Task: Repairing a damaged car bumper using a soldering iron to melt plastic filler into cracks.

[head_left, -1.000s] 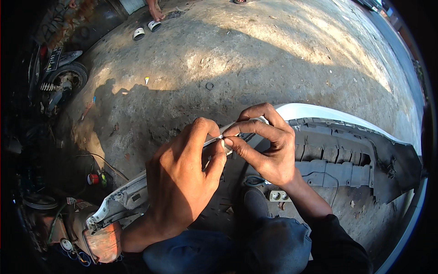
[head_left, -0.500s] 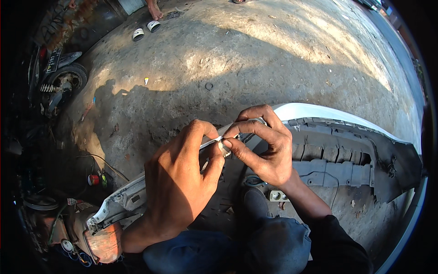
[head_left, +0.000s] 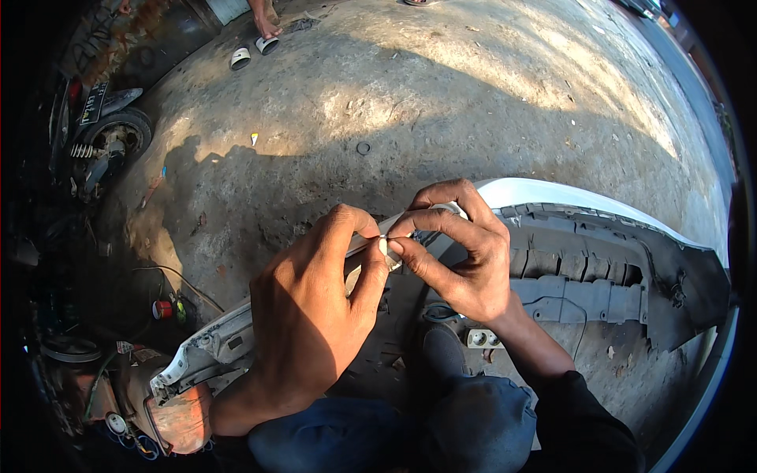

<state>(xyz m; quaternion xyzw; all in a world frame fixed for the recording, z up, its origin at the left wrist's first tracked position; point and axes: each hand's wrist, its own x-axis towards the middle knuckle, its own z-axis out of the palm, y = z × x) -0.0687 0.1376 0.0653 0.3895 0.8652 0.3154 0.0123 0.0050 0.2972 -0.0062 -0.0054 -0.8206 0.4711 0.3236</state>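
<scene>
My left hand (head_left: 315, 307) and my right hand (head_left: 467, 256) meet fingertip to fingertip in the middle of the view. Between the thumb and forefinger of each is pinched a tiny whitish piece (head_left: 383, 244), too small and covered to name. Right behind and below them lies a white car bumper (head_left: 544, 191), its dark inner side turned up toward me. It runs from the lower left, under my hands, to the far right. A blackish plastic liner (head_left: 579, 299) lines its right part.
A white socket strip (head_left: 482, 339) lies beside my shoe (head_left: 443, 351). An orange tank (head_left: 183, 418) stands lower left, near a red roll (head_left: 162, 309). Farther off are a motorcycle wheel (head_left: 118, 138), a dark ring (head_left: 363, 147), and another person's foot (head_left: 268, 27) by white-strapped sandals (head_left: 240, 58).
My fingertips have shifted slightly around the whitish piece, and my right hand sits a touch farther right. Both hands keep their pinch. The other person's foot has come down nearer the sandal.
</scene>
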